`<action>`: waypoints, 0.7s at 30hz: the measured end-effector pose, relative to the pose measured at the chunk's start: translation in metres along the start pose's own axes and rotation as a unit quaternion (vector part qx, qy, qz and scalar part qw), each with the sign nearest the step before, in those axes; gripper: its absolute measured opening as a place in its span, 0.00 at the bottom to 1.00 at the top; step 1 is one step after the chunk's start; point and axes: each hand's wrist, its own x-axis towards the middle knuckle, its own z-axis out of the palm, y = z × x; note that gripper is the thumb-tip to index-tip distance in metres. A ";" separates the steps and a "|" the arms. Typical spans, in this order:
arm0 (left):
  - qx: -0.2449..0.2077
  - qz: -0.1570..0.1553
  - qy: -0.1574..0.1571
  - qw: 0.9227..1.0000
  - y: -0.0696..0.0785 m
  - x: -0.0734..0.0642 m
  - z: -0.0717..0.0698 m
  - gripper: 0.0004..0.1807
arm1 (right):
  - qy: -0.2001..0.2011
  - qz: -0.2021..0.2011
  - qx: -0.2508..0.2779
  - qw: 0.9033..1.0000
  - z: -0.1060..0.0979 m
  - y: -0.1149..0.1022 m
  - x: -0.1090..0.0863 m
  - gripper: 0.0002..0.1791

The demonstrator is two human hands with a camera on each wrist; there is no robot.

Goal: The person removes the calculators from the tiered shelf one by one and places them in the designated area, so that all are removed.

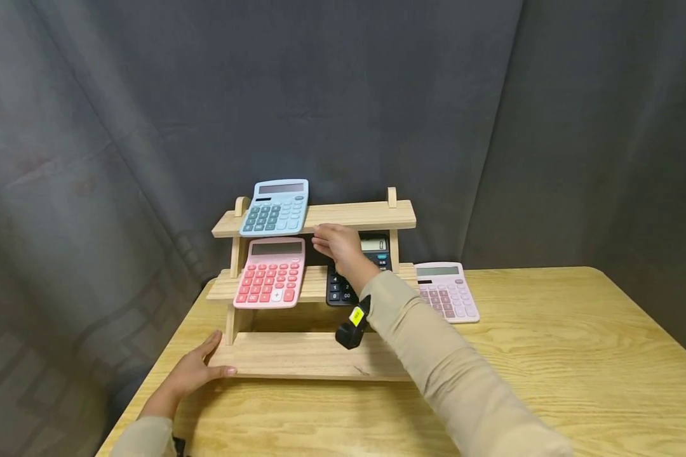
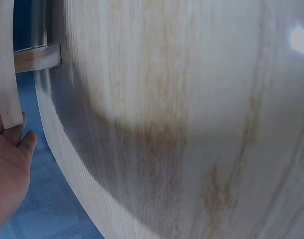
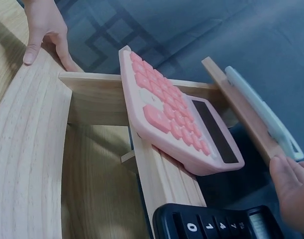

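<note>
A three-tier wooden stand (image 1: 297,355) stands on the table. At the left end of its bottom board, my left hand (image 1: 197,368) holds on, with the thumb at the front corner and the fingers along the side. My right hand (image 1: 340,247) is at the top board's front edge, just right of a light blue calculator (image 1: 275,207), fingers fairly straight; whether it touches the board is unclear. A pink calculator (image 3: 174,117) leans on the middle tier. Beside it, a black calculator (image 1: 343,293) is partly hidden behind my right hand and wrist.
A pale pink calculator (image 1: 448,292) is to the right of the stand, its left edge hidden behind it. The wooden table (image 1: 571,355) extends to the right. Dark grey curtains (image 1: 343,95) hang behind the table and along its left side.
</note>
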 end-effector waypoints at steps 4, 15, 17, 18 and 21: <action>-0.009 0.002 0.003 1.000 -0.001 0.001 0.000 0.55 | 0.007 0.007 -0.014 1.000 0.005 0.002 0.004 0.20; -0.001 -0.004 0.001 1.000 -0.002 -0.001 0.002 0.54 | 0.007 0.014 -0.013 1.000 0.023 0.005 0.013 0.23; 0.000 0.000 0.003 1.000 -0.002 0.000 0.001 0.54 | 0.008 0.015 -0.020 1.000 0.024 0.006 0.014 0.24; 0.000 0.003 0.004 1.000 -0.002 0.000 0.001 0.54 | 0.007 0.015 -0.023 1.000 0.025 0.006 0.015 0.24; -0.004 0.007 0.006 1.000 -0.003 0.001 0.000 0.54 | 0.008 0.017 -0.028 0.999 0.026 0.006 0.018 0.25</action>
